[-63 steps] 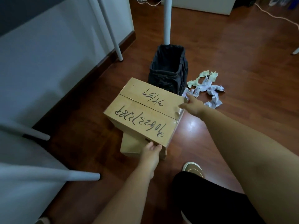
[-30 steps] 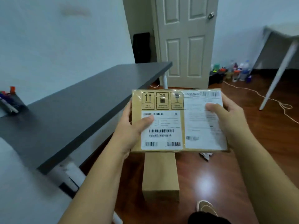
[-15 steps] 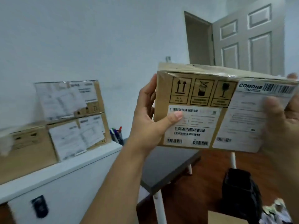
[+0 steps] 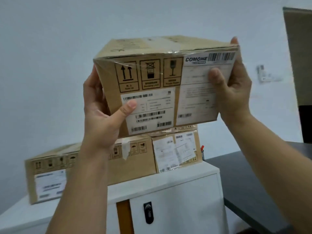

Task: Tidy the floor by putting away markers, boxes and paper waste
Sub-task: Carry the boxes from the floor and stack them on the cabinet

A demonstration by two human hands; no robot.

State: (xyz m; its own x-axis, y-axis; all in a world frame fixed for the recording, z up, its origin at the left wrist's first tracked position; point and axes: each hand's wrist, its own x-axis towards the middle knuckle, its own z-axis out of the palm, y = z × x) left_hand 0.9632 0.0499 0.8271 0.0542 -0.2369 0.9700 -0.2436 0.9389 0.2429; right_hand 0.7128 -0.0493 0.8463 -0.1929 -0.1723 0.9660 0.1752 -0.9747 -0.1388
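The left hand (image 4: 99,115) and right hand (image 4: 231,88) grip a cardboard box (image 4: 162,85) between them. Fingers wrap its sides. More boxes (image 4: 135,159) sit below the hands.

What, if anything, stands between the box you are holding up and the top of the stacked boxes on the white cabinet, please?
Nothing visible does. The held box, gripped by the left hand and right hand, hangs just above the stacked boxes on the white cabinet; its lower edge hides the stack's top.
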